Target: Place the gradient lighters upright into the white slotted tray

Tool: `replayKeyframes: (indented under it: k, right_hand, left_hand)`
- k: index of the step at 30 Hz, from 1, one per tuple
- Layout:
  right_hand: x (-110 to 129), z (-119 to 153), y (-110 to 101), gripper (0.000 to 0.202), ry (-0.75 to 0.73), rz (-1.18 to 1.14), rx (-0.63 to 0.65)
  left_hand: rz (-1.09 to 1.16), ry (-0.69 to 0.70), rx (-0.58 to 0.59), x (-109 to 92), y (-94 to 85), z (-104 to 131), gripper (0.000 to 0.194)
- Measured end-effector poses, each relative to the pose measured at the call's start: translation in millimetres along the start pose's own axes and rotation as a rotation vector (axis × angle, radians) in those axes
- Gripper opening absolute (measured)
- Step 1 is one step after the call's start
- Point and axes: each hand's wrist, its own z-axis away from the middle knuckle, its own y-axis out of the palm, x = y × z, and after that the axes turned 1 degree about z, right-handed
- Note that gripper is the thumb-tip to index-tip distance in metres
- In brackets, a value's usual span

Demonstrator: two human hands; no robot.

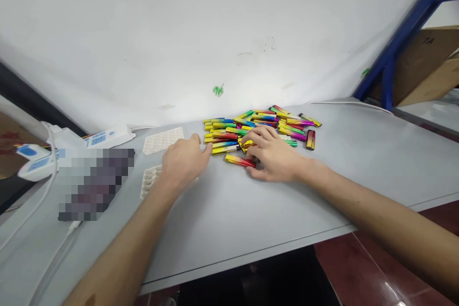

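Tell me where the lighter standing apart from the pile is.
The lone lighter lies on the table, just right of the lighter pile, beyond the right hand.

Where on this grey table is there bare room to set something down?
Bare grey table lies right of the pile of shiny multicoloured lighters, and along the near edge in front of both hands. Crowded: around the pile, where the right hand rests and the left hand lies, and by the white dimpled trays.

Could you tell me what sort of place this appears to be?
Probably a small packing or assembly workshop: a heap of multicoloured lighters on a plain grey worktable, white moulded trays, and cardboard boxes on blue racking.
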Motion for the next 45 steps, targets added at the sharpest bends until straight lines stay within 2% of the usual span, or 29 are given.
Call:
replayKeyframes:
  k: [3, 7, 10, 13, 15, 18, 21, 24, 30, 32, 36, 41, 43, 45]
  right_hand:
    - [-2, -1, 2, 0.012, 0.053, -0.073, -0.069]
    - [-15, 0, 0, 0.011, 0.323, -0.386, -0.243]
    - [-30, 1, -3, 0.014, 0.563, -0.711, -0.347]
    - [-40, 3, -3, 0.016, 0.700, -0.988, -0.471]
    - [-41, 2, -2, 0.018, 0.725, -1.102, -0.524]
    - [-37, 0, -2, 0.027, 0.703, -1.189, -0.476]
    - [-29, -2, -3, 0.031, 0.637, -1.196, -0.402]
    - [-22, -3, -4, 0.033, 0.634, -1.148, -0.341]
    - [-18, 0, -3, 0.040, 0.711, -0.837, -0.269]
    - [-18, 1, -2, 0.043, 0.670, -0.677, -0.249]
    - [-16, 2, -3, 0.033, 0.553, -0.464, -0.202]
    - [-12, 3, -5, 0.038, 0.532, -0.409, -0.183]
    - [-13, 4, -5, 0.049, 0.560, -0.409, -0.187]
    - [-15, 5, -3, 0.051, 0.564, -0.421, -0.210]
  left_hand:
    - [0.116, 0.035, 0.015, -5, -3.9, 3, 0.045]
    - [0.222, 0.132, -0.010, 6, -9.2, -3, 0.037]
    - [0.169, 0.139, 0.118, 24, -10.8, -12, 0.051]
    - [0.129, 0.127, 0.269, 33, -9.8, -14, 0.057]
    - [0.164, 0.193, 0.328, 27, -8.5, -9, 0.051]
    - [0.251, 0.355, 0.355, 7, -5.9, 4, 0.044]
    - [0.331, 0.529, 0.351, -16, 0.2, 18, 0.041]
    - [0.427, 0.681, 0.273, -31, 10.9, 26, 0.038]
    - [0.472, 0.765, 0.086, -45, 31.0, 26, 0.033]
    - [0.452, 0.774, 0.021, -48, 33.2, 25, 0.029]
    - [0.386, 0.745, -0.103, -51, 31.1, 26, 0.018]
    - [0.298, 0.644, -0.251, -38, 26.7, 16, 0.016]
    - [0.258, 0.588, -0.264, -28, 26.7, 8, 0.018]
    - [0.223, 0.538, -0.257, -18, 27.6, -1, 0.020]
